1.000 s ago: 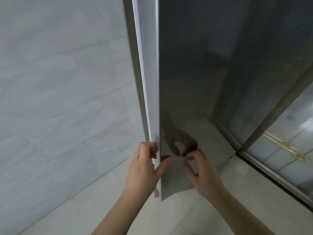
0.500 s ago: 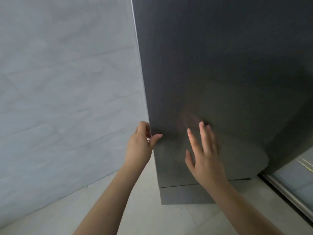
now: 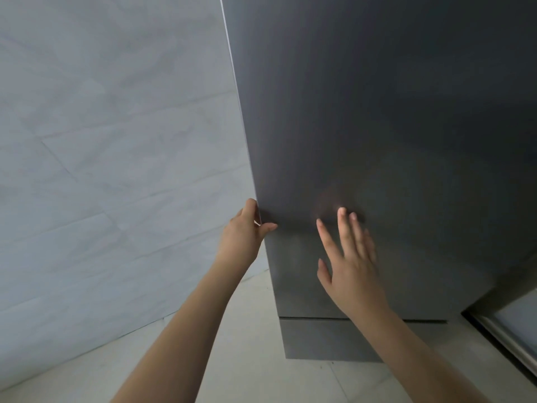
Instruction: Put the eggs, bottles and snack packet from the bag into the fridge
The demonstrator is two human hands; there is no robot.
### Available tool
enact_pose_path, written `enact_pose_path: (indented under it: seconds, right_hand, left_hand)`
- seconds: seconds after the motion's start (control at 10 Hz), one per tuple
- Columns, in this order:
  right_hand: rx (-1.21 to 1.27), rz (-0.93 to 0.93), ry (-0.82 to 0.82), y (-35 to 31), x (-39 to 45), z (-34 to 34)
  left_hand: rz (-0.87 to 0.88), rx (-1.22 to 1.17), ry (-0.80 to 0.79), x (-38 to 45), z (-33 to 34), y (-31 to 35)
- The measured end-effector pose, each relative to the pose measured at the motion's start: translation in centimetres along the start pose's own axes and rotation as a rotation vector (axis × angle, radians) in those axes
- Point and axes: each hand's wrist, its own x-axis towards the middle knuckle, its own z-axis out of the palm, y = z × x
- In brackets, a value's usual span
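Against the one dark fridge door (image 3: 377, 117), two hands are working: the left hand (image 3: 244, 237) is gripping the door's left edge, fingers curled behind it and thumb lying on the front, while the right hand (image 3: 348, 263), just to its right, is spreading straight fingers toward the panel. Left of both hands, one pale tiled wall (image 3: 110, 146) is standing

Home kitchen: fridge (image 3: 377, 126), tiled wall (image 3: 116, 141).
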Motion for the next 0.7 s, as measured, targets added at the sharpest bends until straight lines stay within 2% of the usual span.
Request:
enact_pose_path:
  seconds: [0.1,0.3,0.4,0.7]
  right_hand:
    - [0.013,-0.008,-0.032,0.1,-0.1,-0.6]
    - [0.066,-0.028,-0.02,0.7,-0.7,-2.0]
    - [0.077,-0.07,0.007,0.7,-0.7,-2.3]
    - [0.195,-0.177,-0.003,-4.0,-0.1,-2.1]
  left_hand:
    - [-0.003,0.066,-0.013,-0.4,-0.4,0.3]
    - [0.055,0.287,0.131,-4.0,-1.7,1.1]
    - [0.055,0.368,0.11,-6.1,-2.4,1.1]
    - [0.073,0.531,0.141,-11.8,-5.0,-4.0]
